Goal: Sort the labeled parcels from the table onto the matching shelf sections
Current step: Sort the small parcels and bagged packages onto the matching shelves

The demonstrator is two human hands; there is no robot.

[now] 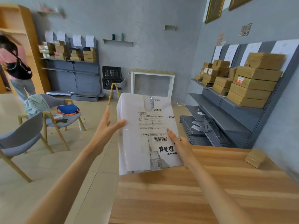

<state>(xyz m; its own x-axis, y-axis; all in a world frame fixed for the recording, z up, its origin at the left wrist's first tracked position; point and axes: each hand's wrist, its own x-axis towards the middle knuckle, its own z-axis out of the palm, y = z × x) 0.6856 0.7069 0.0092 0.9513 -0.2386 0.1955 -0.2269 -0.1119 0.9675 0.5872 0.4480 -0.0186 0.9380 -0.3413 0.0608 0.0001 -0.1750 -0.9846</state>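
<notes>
A large white parcel [137, 143] with a shipping label, barcodes and handwritten black characters is held up over the far left corner of the wooden table [194, 191]. My left hand [107, 125] touches its left side, thumb on the top face and fingers spread straight. My right hand [178, 141] grips its right edge, thumb pressed on the label. A small brown box [255, 158] lies on the table's far right edge. Grey shelves [229, 109] on the right carry stacked brown boxes [252, 84]. Another grey shelf unit [72, 73] with boxes stands against the back wall.
Two grey chairs [21, 135] stand left on the tiled floor; one holds a blue bag [68, 109] and a phone. A person in a pink top [14, 62] stands far left by a wooden cabinet. Black crates [111, 76] and a white frame [152, 83] line the back wall.
</notes>
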